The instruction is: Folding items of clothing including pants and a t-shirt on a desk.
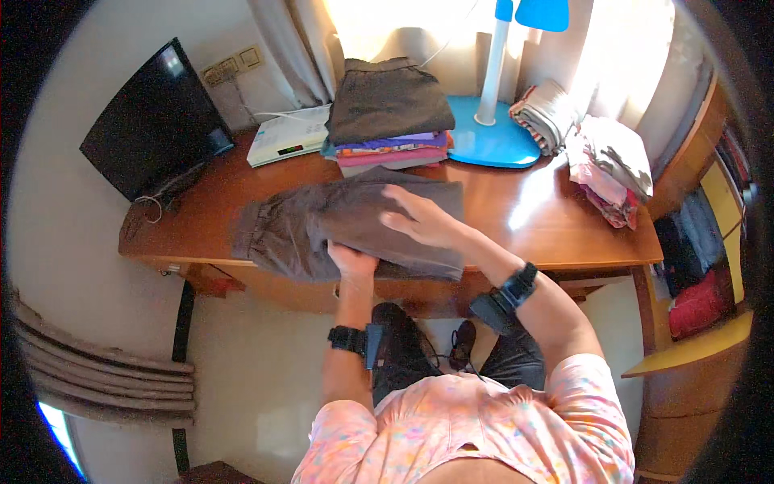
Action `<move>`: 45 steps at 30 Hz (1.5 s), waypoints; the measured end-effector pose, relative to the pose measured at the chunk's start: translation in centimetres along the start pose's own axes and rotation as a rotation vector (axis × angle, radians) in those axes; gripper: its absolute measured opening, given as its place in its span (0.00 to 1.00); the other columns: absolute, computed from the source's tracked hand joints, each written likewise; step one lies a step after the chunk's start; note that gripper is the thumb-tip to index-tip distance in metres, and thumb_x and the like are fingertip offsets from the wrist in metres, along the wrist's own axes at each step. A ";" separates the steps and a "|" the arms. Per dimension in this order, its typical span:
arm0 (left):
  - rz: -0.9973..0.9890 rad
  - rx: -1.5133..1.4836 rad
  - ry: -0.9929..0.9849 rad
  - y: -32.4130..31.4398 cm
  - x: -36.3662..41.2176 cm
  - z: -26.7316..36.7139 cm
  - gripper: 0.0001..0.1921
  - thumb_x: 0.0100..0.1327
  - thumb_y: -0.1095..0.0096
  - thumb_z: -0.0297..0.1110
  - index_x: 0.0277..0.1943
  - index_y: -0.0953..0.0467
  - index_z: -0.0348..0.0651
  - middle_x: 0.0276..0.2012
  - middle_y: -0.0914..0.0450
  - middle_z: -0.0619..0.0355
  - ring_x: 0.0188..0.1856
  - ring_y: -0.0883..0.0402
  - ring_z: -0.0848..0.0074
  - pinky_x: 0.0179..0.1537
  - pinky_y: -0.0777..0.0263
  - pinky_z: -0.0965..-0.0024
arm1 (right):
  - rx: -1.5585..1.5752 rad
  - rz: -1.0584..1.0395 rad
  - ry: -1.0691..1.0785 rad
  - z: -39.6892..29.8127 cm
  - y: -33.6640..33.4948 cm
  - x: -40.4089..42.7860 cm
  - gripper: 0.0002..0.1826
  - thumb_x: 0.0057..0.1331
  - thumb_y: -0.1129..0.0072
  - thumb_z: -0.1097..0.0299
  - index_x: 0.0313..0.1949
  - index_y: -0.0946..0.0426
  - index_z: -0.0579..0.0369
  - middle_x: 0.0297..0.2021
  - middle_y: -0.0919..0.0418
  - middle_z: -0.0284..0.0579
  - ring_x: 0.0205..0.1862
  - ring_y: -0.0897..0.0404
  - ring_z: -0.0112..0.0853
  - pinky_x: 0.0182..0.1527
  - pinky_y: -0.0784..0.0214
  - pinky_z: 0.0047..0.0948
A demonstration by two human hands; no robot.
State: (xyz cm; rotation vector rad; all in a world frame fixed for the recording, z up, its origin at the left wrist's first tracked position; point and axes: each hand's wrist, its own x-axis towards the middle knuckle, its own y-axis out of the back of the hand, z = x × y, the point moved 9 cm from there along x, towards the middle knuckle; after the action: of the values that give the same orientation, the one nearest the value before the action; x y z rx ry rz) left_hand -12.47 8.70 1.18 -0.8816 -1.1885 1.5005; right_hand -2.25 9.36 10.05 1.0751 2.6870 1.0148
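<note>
A folded grey-brown garment with a gathered elastic waistband (284, 227) lies across the front of the wooden desk, its lower edge over the desk's rim. My left hand (352, 259) is at its near side, fingers partly hidden under a fold; whether they grip the cloth is unclear. Above the garment's right half is my right hand (423, 221), fingers spread, with nothing held. Behind it stands a stack of folded coloured clothes (393, 151), topped by a dark grey folded garment (390, 100).
A monitor (160, 121) and a white box-shaped device (290, 136) stand left on the desk (502, 242). Right of the stack is a blue lamp (496, 145), then a rolled striped cloth (544, 115) and a pile of light and pink clothes (611, 163). An open cupboard (695, 357) is at right.
</note>
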 end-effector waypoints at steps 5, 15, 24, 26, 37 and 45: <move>0.095 -0.061 -0.039 2.6 0.0 2.2 0.25 0.59 0.60 0.52 0.51 0.34 0.44 0.52 0.32 0.52 0.54 0.36 0.57 0.55 0.46 0.52 | -0.545 0.002 -0.005 2.1 -2.5 -6.2 0.42 0.52 0.47 0.43 0.58 0.49 0.58 0.60 0.50 0.54 0.62 0.51 0.51 0.60 0.59 0.50; 0.101 -0.147 -0.280 2.3 0.4 8.1 0.30 0.58 0.58 0.59 0.52 0.35 0.41 0.53 0.34 0.52 0.53 0.36 0.59 0.55 0.45 0.51 | -0.784 0.044 -0.041 4.6 -3.5 -9.6 0.37 0.47 0.41 0.65 0.58 0.45 0.50 0.61 0.48 0.38 0.63 0.52 0.40 0.60 0.59 0.54; 0.375 0.368 -0.066 1.7 4.5 11.4 0.19 0.65 0.62 0.42 0.50 0.35 0.37 0.50 0.32 0.49 0.52 0.34 0.57 0.53 0.43 0.49 | -0.637 0.316 0.031 3.9 -2.0 -8.6 0.14 0.54 0.49 0.68 0.41 0.28 0.53 0.46 0.28 0.37 0.55 0.37 0.40 0.59 0.55 0.49; 0.316 0.361 -0.076 0.0 4.4 13.0 0.19 0.65 0.62 0.43 0.51 0.35 0.37 0.50 0.32 0.49 0.53 0.34 0.57 0.54 0.44 0.49 | -0.675 0.359 0.094 3.5 -2.1 -7.7 0.13 0.53 0.49 0.69 0.40 0.28 0.53 0.44 0.27 0.37 0.54 0.35 0.41 0.59 0.55 0.49; 0.577 0.487 -0.183 9.0 -0.5 21.5 0.18 0.61 0.53 0.36 0.51 0.35 0.35 0.52 0.33 0.49 0.52 0.34 0.59 0.55 0.44 0.53 | -0.703 0.107 0.202 1.6 -7.3 -6.6 0.25 0.48 0.45 0.68 0.48 0.33 0.54 0.54 0.36 0.40 0.58 0.43 0.41 0.59 0.54 0.49; 0.684 0.633 -0.268 9.5 -0.1 24.9 0.18 0.55 0.48 0.30 0.48 0.33 0.32 0.45 0.28 0.50 0.45 0.28 0.60 0.50 0.38 0.59 | -0.705 0.105 0.235 1.2 -5.7 -8.6 0.23 0.52 0.45 0.61 0.48 0.33 0.54 0.55 0.37 0.39 0.59 0.43 0.39 0.58 0.52 0.48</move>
State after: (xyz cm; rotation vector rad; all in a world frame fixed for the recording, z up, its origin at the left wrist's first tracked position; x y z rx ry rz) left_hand -38.09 2.13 -1.65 -0.6776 -0.5081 2.4271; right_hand 1.25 1.46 4.25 0.9820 2.1078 1.9985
